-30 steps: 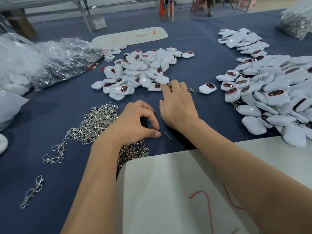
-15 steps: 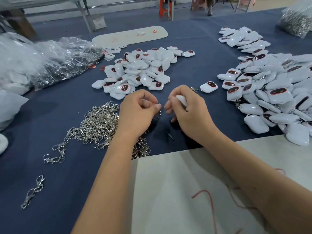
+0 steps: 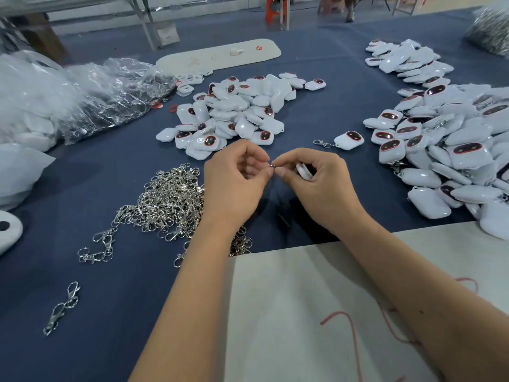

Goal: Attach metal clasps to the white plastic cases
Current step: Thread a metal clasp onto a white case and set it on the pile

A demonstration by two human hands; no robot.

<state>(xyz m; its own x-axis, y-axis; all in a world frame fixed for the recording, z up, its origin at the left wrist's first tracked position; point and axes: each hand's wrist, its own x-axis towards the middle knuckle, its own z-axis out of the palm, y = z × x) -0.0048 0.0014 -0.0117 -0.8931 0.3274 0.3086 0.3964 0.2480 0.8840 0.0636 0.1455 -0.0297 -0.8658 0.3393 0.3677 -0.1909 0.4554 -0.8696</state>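
- The white case (image 3: 303, 171) is mostly hidden inside the right hand (image 3: 322, 186), only a curved white edge showing between curled fingers; the metal clasp (image 3: 271, 164) pinched between both hands' fingertips is a tiny glint, its shape too small to make out.
- The left hand (image 3: 234, 183) has thumb and forefinger pressed onto that clasp, other fingers curled; the right pinches it from the other side while gripping the case (both are held above the blue tablecloth (image 3: 82, 172)).
- Counted: two hands; one finished case with clasp (image 3: 347, 140) lying alone; three heaps of white cases, middle (image 3: 234, 114), right (image 3: 451, 150) and far right (image 3: 405, 62), each too many to count; one tangle of loose clasps (image 3: 165, 202), plus two strays at lower left (image 3: 62, 307).
- The right heap and a bag of metal parts (image 3: 490, 28) are cut off by the frame edge; the clear bags (image 3: 91, 95) at left are blurred.
- A second ago the right hand was reaching flat toward the middle heap and the left was down at the clasps; now both have come together.
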